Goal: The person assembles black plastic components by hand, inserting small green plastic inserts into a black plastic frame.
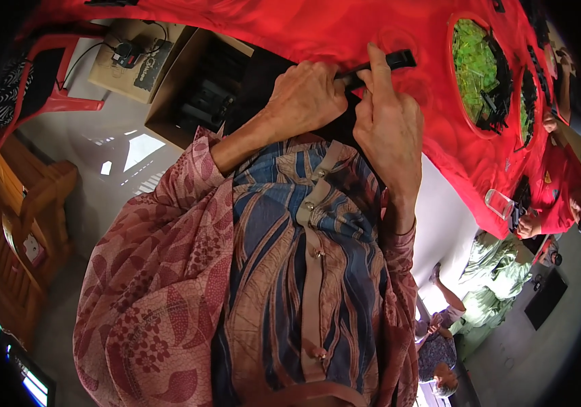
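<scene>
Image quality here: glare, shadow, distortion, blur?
Head view: black fisheye rim at left and right, and the person at lower right shows nearly upside down; head view: blown-out white patch on the floor, glare beside that person; head view: open carton dark inside; head view: left hand and right hand fairly sharp, black piece short on detail.

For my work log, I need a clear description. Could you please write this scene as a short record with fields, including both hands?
Left hand: fingers curled around a slim black piece
Right hand: index finger extended across the same piece; exact grip unclear
Surface: red cloth
On cloth, at right: red-rimmed oval tray with yellow-green translucent pieces and black strips
At left: open cardboard box with dark parts inside; red plastic chair beyond
Other people: co-worker's hand near the right edge
</scene>
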{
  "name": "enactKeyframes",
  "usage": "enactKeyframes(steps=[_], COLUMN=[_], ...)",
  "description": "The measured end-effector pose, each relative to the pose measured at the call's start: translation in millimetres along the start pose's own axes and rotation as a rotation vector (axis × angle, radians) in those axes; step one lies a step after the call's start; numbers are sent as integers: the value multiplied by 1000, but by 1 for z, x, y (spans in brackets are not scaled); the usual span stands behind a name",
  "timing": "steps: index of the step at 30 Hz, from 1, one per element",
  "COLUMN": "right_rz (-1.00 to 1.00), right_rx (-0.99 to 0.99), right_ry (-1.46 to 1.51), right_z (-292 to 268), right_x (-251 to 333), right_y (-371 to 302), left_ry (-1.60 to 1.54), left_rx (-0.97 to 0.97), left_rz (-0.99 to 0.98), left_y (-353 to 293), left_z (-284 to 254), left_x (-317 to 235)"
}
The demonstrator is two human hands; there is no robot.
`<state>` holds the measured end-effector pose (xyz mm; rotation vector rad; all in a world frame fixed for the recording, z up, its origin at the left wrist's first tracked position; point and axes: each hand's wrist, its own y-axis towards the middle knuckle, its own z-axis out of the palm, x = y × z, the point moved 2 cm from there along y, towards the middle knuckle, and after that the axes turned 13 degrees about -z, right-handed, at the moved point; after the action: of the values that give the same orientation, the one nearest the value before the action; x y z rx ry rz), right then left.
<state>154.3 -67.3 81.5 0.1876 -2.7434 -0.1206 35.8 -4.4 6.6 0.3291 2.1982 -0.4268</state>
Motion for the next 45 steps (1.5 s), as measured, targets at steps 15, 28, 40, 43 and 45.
enactKeyframes(steps=[15, 28, 40, 43, 45], right_rz=[188, 338, 272, 242, 175], right_rx=[-749, -663, -641, -659, -667], right_ry=[452, 1768, 1770, 1730, 1797], right_z=[-15, -24, -24, -23, -23], right_x=[-31, -37, -25, -26, -29], right_y=[-11, 21, 12, 11, 9], left_ry=[-411, -562, -763, -819, -796], left_rx=[452, 570, 593, 657, 694], left_rz=[-276, -194, -194, -187, -160], left_y=[-19, -29, -32, -29, -28], left_z=[-25, -13, -6, -4, -4], left_x=[-23, -25, -21, -20, -20])
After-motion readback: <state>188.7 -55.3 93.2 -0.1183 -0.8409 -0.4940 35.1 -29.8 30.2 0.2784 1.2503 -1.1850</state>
